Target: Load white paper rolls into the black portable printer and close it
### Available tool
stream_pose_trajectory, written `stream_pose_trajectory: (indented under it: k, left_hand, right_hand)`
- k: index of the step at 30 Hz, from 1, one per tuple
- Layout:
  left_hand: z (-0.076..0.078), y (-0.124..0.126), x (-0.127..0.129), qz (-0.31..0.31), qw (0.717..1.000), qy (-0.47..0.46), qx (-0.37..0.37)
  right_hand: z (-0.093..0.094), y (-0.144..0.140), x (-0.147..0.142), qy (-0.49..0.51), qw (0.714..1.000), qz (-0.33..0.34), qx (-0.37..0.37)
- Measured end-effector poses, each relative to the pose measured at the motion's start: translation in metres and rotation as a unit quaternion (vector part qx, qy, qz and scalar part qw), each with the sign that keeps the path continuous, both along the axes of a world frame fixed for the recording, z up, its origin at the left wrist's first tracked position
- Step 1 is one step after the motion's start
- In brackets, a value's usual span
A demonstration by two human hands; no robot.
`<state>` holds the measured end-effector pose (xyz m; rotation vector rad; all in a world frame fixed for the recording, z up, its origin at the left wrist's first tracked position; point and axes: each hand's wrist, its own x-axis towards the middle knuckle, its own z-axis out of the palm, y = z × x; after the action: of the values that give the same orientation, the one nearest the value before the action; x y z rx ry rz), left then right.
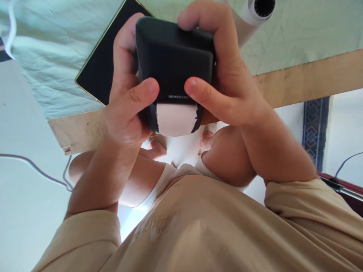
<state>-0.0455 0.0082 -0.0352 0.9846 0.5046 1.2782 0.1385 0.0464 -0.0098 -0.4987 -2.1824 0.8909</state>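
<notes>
Between both hands, near the table's edge, is a black handheld label printer with "NIIMBOT" lettering. A pale strip with ragged side edges covers its near end. My left hand grips the printer's left side, thumb lying on the top face and fingers round the side. On the right side my right hand grips it too, its thumb pressed near the lettering and its index finger bent over the far corner. The printer's underside and several fingertips are hidden.
Behind the printer a black flat panel with a gold rim lies on the green cloth. A white roll lies at the back. The table's bare wooden edge runs across. White cables hang at the left.
</notes>
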Motion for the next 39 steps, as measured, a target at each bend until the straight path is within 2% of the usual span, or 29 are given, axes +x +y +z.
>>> stream_pose_trajectory:
  k: [2, 3, 7, 12, 15, 20, 23, 29, 33, 35, 36, 38, 39]
  left_hand:
    - [0.001, -0.001, 0.000, 0.033, 0.999, 0.025, -0.028]
    - [0.001, -0.001, 0.000, 0.021, 0.998, 0.048, -0.045]
    - [-0.004, 0.004, -0.003, 0.002, 0.999, 0.038, 0.008]
    - [-0.004, 0.003, -0.003, 0.018, 0.999, 0.031, -0.019]
    - [-0.005, 0.003, -0.003, 0.028, 0.999, 0.036, -0.028]
    - [-0.012, 0.009, -0.007, -0.003, 0.999, 0.035, 0.024]
    - [-0.010, 0.008, -0.007, -0.023, 0.999, 0.024, 0.012]
    - [-0.010, 0.006, -0.006, 0.013, 0.999, -0.028, -0.011]
    - [0.004, -0.003, 0.001, 0.045, 0.999, 0.000, -0.012]
    - [0.017, -0.009, 0.009, 0.060, 0.996, 0.017, -0.066]
    - [0.023, -0.011, 0.013, 0.085, 0.993, -0.006, -0.079]
    - [0.031, -0.014, 0.019, 0.111, 0.985, -0.022, -0.128]
    - [0.033, -0.014, 0.020, 0.116, 0.981, -0.027, -0.151]
  right_hand:
    - [0.001, -0.001, -0.001, 0.008, 1.000, 0.002, 0.008]
    - [0.001, -0.002, -0.001, 0.009, 1.000, -0.007, 0.007]
    - [0.002, -0.002, -0.002, 0.008, 1.000, 0.002, 0.025]
    - [0.003, -0.001, 0.000, -0.013, 0.999, 0.002, 0.040]
    - [0.004, -0.003, 0.000, -0.015, 0.999, -0.016, 0.023]
    - [0.002, -0.004, 0.000, -0.015, 0.999, 0.007, 0.049]
    - [0.004, -0.006, 0.000, -0.036, 0.999, -0.030, 0.012]
    - [0.007, -0.007, -0.002, -0.035, 0.999, -0.031, -0.006]
    - [0.007, -0.010, -0.002, -0.066, 0.994, -0.073, -0.038]
    - [0.006, -0.012, -0.001, -0.092, 0.990, -0.095, -0.043]
    - [0.006, -0.011, -0.001, -0.110, 0.988, -0.104, -0.041]
    - [0.004, -0.009, 0.000, -0.062, 0.993, -0.097, 0.022]
    - [0.002, -0.007, 0.001, -0.072, 0.992, -0.100, 0.023]
